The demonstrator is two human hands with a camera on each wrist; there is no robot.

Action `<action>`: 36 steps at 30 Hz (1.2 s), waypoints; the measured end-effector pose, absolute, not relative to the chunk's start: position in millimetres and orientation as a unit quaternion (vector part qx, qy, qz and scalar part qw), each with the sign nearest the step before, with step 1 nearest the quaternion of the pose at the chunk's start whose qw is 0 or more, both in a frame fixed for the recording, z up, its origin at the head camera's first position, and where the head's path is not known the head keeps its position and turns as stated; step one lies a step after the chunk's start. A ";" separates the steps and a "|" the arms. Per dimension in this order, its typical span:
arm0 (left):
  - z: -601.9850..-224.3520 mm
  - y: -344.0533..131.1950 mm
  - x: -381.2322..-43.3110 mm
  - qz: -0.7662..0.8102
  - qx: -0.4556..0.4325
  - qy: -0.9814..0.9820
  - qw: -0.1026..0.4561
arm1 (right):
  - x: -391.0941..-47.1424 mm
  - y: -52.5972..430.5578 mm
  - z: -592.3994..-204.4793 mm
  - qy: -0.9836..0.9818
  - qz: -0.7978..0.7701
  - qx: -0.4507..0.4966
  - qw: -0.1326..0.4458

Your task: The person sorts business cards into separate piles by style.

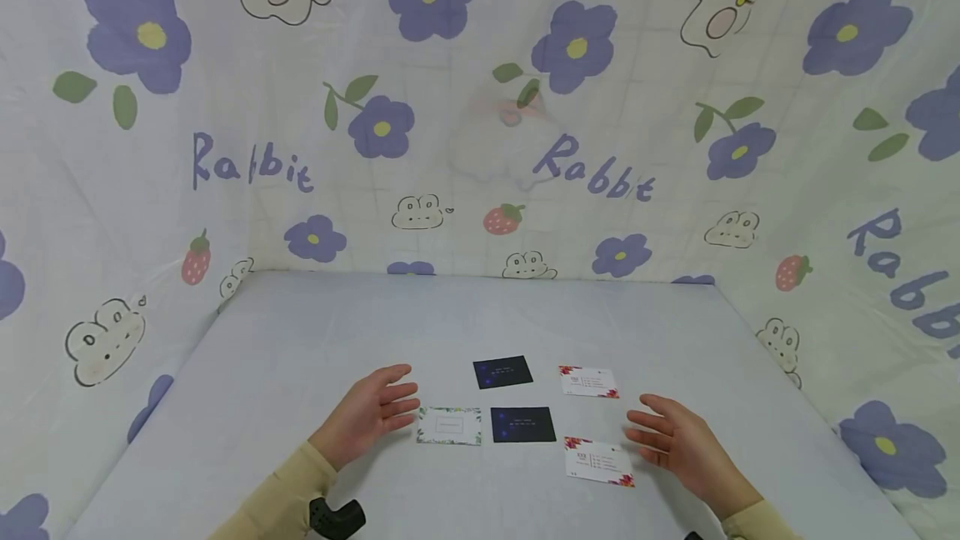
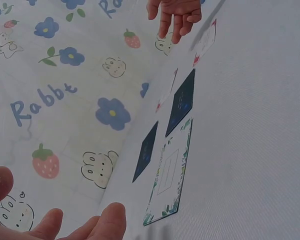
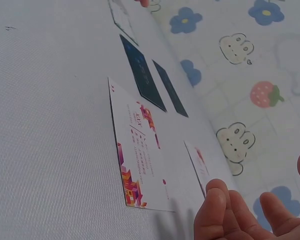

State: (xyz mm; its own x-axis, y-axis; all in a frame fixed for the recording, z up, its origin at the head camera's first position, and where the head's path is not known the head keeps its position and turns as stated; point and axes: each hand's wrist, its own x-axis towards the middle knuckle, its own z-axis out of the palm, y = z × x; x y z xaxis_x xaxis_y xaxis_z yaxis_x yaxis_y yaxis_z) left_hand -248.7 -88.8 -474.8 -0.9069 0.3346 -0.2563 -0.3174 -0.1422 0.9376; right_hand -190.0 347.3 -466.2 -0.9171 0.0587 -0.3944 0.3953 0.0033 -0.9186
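Several cards lie flat on the white table between the two hands. A white card with a green leaf border (image 1: 448,426) is nearest my left hand (image 1: 367,412), whose fingers are spread loosely and hold nothing. Right of it lies a dark card (image 1: 523,424), and a second dark card (image 1: 502,372) sits farther back. Two white cards carry red corner patterns: one at the back (image 1: 588,382) and one in front (image 1: 598,462). Beside these, my right hand (image 1: 678,444) hovers with relaxed fingers, touching no card. In the right wrist view the front red-patterned card (image 3: 140,155) shows small print.
A white cloth-covered table (image 1: 360,323) carries the cards. Behind and at both sides hangs a white curtain (image 1: 450,148) printed with blue flowers, rabbits and strawberries. A black wrist device (image 1: 337,518) is strapped at the left sleeve (image 1: 288,486).
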 end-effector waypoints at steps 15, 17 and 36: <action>-477.0 -79.6 -256.2 0.751 0.008 0.624 0.217 | -199.2 336.2 -463.6 0.710 -0.675 0.155 0.127; -477.5 -74.2 -260.7 0.748 0.002 0.627 0.216 | -204.1 331.4 -463.9 0.714 -0.673 0.149 0.127; -483.6 -9.7 -305.6 0.700 -0.047 0.671 0.240 | -279.2 261.3 -466.9 0.808 -0.565 0.098 0.138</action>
State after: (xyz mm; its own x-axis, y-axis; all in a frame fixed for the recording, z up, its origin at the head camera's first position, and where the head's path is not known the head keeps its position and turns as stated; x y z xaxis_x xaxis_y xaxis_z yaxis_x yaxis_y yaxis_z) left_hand -305.6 -9.7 -483.6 -0.8805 0.2732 -0.3874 -0.3986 0.0155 0.9170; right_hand -279.2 261.3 -466.9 -0.9424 0.0028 -0.3344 0.3150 0.3432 -0.8849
